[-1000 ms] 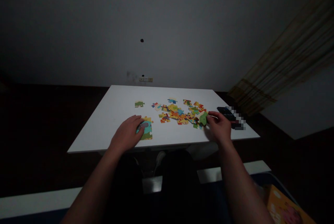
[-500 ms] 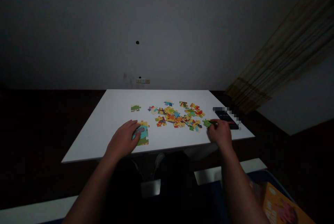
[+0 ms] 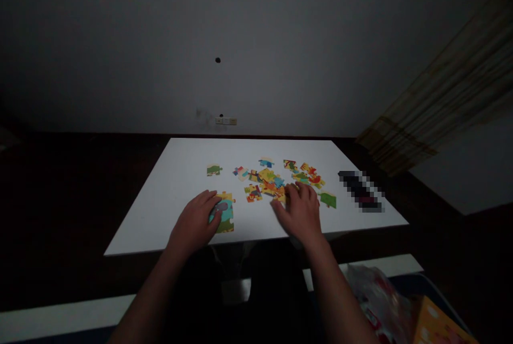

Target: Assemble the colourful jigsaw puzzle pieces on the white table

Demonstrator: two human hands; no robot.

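Note:
On the white table [image 3: 168, 194] my left hand [image 3: 196, 220] rests with curled fingers on a small joined block of puzzle pieces [image 3: 224, 212], teal and green. My right hand [image 3: 301, 210] lies over the near edge of the heap of loose colourful puzzle pieces [image 3: 276, 178], fingers spread and stretched toward them, holding nothing that I can see. A green piece [image 3: 328, 200] lies alone on the table just right of that hand. Another single green piece [image 3: 214, 170] sits apart at the left of the heap.
A dark phone-like object [image 3: 360, 190], partly blurred out, lies near the table's right edge. A puzzle box [image 3: 436, 322] and a plastic bag [image 3: 372, 296] sit at the lower right. A wall socket [image 3: 225, 120] and a striped curtain [image 3: 441, 103] are behind.
My right hand has let the green piece down on the table and moved left onto the heap of loose pieces. My left hand has stayed on the joined block.

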